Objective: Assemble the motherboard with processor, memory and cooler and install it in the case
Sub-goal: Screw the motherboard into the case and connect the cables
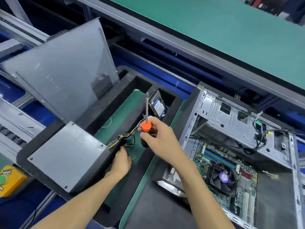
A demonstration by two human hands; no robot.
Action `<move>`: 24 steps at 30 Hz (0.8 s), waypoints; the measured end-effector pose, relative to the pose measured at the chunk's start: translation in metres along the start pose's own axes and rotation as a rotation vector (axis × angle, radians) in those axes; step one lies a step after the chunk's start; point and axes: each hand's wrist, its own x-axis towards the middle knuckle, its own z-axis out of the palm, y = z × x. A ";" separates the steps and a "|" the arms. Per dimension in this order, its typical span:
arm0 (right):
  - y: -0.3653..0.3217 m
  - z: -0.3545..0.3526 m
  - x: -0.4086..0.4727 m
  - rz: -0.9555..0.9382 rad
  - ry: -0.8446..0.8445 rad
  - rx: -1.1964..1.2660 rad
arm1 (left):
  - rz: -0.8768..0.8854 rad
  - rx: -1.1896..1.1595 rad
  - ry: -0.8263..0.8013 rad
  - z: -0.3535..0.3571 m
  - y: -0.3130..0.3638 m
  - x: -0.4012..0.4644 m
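Orange-collared screwdriver, perforated steel case

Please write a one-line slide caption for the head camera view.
Right hand holds a screwdriver upright; left hand reaches into the foam tray beside the open case.

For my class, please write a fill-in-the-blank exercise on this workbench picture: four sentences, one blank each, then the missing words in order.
1. The right hand holds a screwdriver whose collar is coloured ____.
2. The screwdriver's shaft points ____.
3. The left hand reaches into the black foam tray, beside the grey ____ supply.
4. In the open case, the cooler fan sits on the ____.

Missing words: orange; upward; power; motherboard
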 end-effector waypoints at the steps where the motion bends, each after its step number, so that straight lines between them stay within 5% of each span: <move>1: 0.001 -0.001 0.001 0.005 -0.005 0.006 | 0.007 0.026 0.008 0.001 0.000 0.001; 13: 0.004 -0.006 0.002 -0.045 -0.035 0.033 | 0.059 0.286 0.000 -0.003 0.009 0.012; 19: -0.006 -0.020 -0.013 -0.167 0.059 0.272 | 0.085 -0.183 0.148 -0.015 0.039 0.009; 24: -0.010 -0.059 -0.030 -0.296 0.133 0.403 | 0.244 -0.591 0.095 -0.041 0.092 -0.014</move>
